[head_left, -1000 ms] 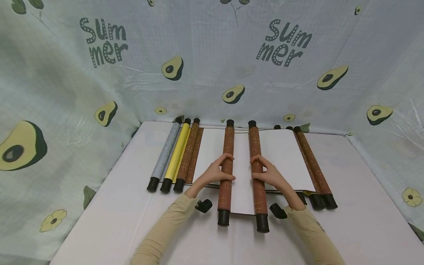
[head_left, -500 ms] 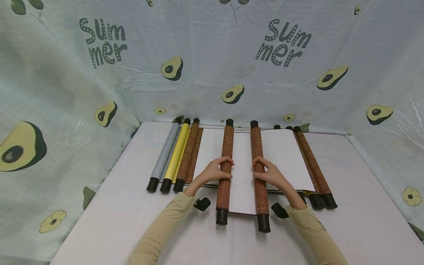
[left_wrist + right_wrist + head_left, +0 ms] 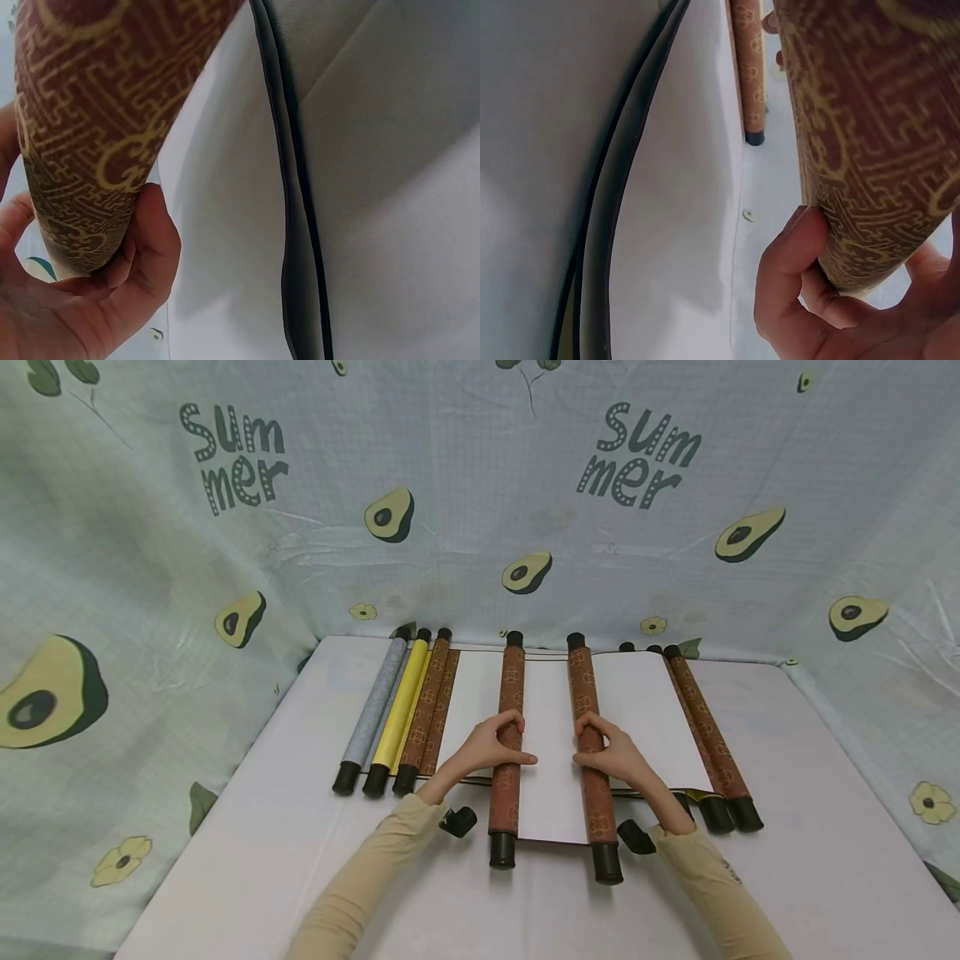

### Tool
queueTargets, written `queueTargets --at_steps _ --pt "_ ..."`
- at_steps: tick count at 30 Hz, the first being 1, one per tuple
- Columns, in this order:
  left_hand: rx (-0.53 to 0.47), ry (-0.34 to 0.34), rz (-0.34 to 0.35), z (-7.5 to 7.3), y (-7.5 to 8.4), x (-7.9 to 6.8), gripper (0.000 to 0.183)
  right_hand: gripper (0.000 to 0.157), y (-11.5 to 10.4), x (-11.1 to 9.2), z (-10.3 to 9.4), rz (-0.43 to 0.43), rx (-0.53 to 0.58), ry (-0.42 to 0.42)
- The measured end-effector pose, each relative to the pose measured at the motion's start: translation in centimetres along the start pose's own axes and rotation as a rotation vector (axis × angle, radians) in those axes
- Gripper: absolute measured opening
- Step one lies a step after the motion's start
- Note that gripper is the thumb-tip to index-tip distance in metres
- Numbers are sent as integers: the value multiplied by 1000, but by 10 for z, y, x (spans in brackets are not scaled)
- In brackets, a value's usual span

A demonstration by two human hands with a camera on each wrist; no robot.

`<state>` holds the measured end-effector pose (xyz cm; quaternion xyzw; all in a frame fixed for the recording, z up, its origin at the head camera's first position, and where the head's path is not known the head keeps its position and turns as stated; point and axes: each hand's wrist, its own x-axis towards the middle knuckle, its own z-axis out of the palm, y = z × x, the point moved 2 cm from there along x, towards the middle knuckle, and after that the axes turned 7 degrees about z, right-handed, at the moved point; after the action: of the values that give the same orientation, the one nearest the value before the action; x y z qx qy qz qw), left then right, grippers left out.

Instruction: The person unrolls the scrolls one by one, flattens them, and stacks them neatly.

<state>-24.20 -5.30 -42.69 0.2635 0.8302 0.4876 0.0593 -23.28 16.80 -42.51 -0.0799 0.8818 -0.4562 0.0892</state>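
Note:
My left hand [image 3: 483, 750] grips a brown patterned scroll roll [image 3: 506, 797] with black end caps, its thumb on the near inner side and fingers over the top. In the same way my right hand [image 3: 618, 757] holds the matching roll [image 3: 597, 802] to the right. A strip of white scroll paper [image 3: 551, 777] stretches between the two rolls. In the left wrist view, fingers curl round the gold-patterned brown roll [image 3: 97, 142]. The right wrist view has the other roll [image 3: 870, 150] clasped by thumb and fingers. Both rolls are over other opened white sheets.
Left of the hands lie a grey roll [image 3: 375, 710], a yellow roll [image 3: 401, 714] and a brown roll [image 3: 427, 710]. Another brown roll [image 3: 708, 735] lies at the right, with black caps beside it. A curtain printed with avocados [image 3: 480, 502] surrounds the white table [image 3: 450, 902].
The two held rolls have moved slightly apart, the left one leftward and the right one rightward, so the white strip between them is wider. The outer rolls have stayed put.

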Motion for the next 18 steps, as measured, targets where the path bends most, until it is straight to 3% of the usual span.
queueTargets --at_steps 7,18 --pt "38 -2 24 -2 -1 2 36 29 6 1 -3 5 1 10" --pt "60 -32 -40 -7 -3 1 24 18 8 -2 -5 -27 -86 50"
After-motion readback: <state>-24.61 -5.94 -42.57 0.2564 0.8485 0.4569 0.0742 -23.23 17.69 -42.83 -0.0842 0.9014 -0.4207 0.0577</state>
